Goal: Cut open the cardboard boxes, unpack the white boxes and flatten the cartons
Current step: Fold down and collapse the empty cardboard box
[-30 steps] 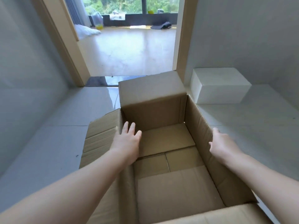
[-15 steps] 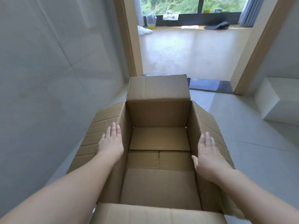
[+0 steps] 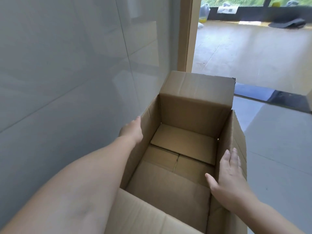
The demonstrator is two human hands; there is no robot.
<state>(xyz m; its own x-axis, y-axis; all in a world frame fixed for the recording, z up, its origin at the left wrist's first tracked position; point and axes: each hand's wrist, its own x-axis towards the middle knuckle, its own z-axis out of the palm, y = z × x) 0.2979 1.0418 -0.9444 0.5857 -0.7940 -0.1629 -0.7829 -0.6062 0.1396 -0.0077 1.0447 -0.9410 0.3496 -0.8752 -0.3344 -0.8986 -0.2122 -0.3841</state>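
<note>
Head view: an open cardboard carton (image 3: 182, 166) is seen from above, standing between the two forearms, its top flaps folded outward and its inside bare down to the folded bottom flaps. The carton is positioned just beside a pale tiled wall (image 3: 67, 73) on the left side and in front of a wooden door frame (image 3: 185, 34). The left hand (image 3: 131, 130) is laid against the outside of the carton's left wall; its fingers are hidden behind the cardboard, so whether they are straight or curled cannot be told. The right hand (image 3: 229, 179) is placed over the top edge of the right wall, fingers held straight and close together along the outer flap, thumb spread apart toward the inside; nothing is pinched. The far flap is seen tilted up and away from the person. Pale grey floor tiles (image 3: 278, 157) are visible to the right of the carton. Beyond the doorway a light wooden floor (image 3: 253, 51) is seen, with a dark flat object (image 3: 287, 23) lying near a window at the far end; what it is cannot be told.
</note>
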